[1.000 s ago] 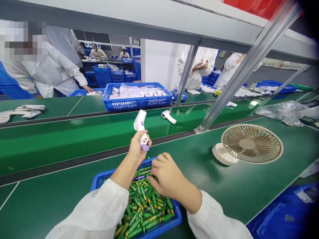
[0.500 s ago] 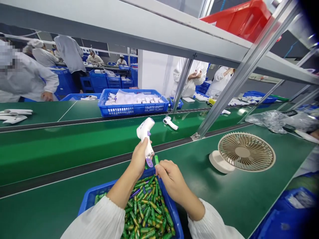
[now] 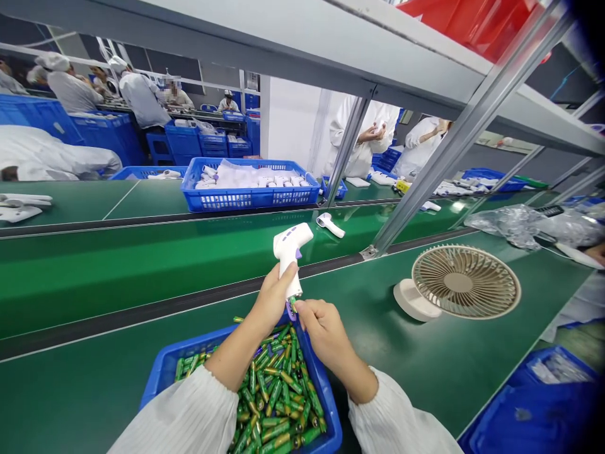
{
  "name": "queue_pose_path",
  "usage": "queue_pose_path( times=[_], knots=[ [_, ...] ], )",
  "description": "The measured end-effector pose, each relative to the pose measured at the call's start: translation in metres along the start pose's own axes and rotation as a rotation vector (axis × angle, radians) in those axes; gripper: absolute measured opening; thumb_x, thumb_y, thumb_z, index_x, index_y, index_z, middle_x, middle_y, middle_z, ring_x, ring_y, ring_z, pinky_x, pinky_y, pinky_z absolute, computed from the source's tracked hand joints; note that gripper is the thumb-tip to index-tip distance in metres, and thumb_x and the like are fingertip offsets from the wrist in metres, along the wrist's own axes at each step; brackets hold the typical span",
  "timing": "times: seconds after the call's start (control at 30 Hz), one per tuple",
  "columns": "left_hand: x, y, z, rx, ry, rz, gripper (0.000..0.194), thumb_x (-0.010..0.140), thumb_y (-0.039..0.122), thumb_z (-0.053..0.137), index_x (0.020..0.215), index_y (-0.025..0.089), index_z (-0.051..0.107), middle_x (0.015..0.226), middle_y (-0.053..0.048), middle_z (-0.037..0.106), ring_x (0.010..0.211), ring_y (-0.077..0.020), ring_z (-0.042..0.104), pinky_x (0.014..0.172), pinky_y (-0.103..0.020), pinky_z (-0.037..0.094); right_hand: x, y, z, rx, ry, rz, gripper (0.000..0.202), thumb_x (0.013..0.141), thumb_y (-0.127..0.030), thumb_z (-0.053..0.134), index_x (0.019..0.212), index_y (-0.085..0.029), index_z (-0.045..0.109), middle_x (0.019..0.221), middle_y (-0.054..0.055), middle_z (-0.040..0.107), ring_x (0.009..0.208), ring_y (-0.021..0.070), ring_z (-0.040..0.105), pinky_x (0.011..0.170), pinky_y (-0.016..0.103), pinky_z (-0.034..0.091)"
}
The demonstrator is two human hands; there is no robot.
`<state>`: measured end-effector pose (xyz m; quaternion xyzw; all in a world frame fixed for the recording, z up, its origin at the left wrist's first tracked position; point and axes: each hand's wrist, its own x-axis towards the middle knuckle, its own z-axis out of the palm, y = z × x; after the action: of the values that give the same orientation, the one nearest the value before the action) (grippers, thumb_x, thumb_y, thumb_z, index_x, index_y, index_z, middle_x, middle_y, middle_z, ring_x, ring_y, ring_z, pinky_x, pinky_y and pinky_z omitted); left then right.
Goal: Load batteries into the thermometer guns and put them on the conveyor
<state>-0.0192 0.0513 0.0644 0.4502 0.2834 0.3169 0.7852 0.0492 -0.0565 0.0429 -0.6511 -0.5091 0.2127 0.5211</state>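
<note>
Thermometer gripped by left hand | right hand apparently pinches battery | green table below | white-coated workers behind

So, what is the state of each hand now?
Left hand: closed around the grip of a white device.
Right hand: closed, pinching a green battery at the grip's end.

One left hand, one right hand. Thermometers: one held, two more on the belt. One battery pinched, dozens more in one blue bin. One fan.
</note>
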Motion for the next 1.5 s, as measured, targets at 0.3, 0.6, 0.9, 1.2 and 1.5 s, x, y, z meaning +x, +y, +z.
queue_pose_path(
  times=[0.3,0.6,0.9,1.2,1.5],
  knots=[
    [0.017,0.014,-0.023,-0.581,0.110,-0.273,0.033,0.096,0.038,0.041,0.078,0.013,0.051,0.051,0.003,0.041,0.033,-0.0039,0.026,0.033,-0.016,0.017,-0.008,-0.030,-0.008,-0.498,-0.238,-0.274,0.016,0.089,-0.022,0.057,0.074,-0.019,0.062,0.067,0.000,0.062,0.072,0.0166,0.050,0.075,0.032,0.033],
    [0.020,0.011,-0.022,-0.536,0.169,-0.264,0.030,0.095,0.038,0.043,0.081,0.013,0.052,0.051,0.002,0.044,0.033,-0.0047,0.028,0.033,-0.016,0.016,-0.026,-0.032,0.028,-0.895,-0.627,-0.380,0.009,0.083,-0.020,0.061,0.077,-0.014,0.063,0.077,0.008,0.065,0.079,0.0236,0.054,0.079,0.039,0.036],
    [0.007,0.007,-0.003,-0.342,0.044,-0.219,0.038,0.082,0.049,0.063,0.088,0.012,0.057,0.054,0.002,0.045,0.040,-0.0064,0.039,0.039,-0.017,0.027,-0.002,-0.017,-0.001,0.021,0.172,-0.066,0.017,0.094,-0.032,0.052,0.105,-0.021,0.059,0.072,-0.001,0.059,0.062,0.0148,0.052,0.061,0.027,0.039],
    [-0.006,-0.003,0.012,-0.077,0.023,-0.149,0.050,0.068,0.058,0.073,0.087,0.016,0.053,0.056,0.005,0.045,0.040,-0.0046,0.034,0.039,-0.018,0.019,0.003,-0.002,-0.001,0.504,0.274,0.117,0.029,0.081,-0.034,0.072,0.082,-0.021,0.046,0.053,-0.010,0.045,0.046,0.0078,0.038,0.047,0.020,0.029],
    [-0.011,-0.006,0.017,-0.057,-0.048,-0.292,0.054,0.070,0.060,0.071,0.096,0.013,0.060,0.053,0.005,0.042,0.038,-0.0051,0.033,0.036,-0.017,0.018,-0.002,0.008,-0.001,0.253,0.452,-0.160,0.035,0.087,-0.054,0.059,0.090,-0.019,0.063,0.070,0.001,0.056,0.061,0.0160,0.053,0.057,0.029,0.043]
  ],
)
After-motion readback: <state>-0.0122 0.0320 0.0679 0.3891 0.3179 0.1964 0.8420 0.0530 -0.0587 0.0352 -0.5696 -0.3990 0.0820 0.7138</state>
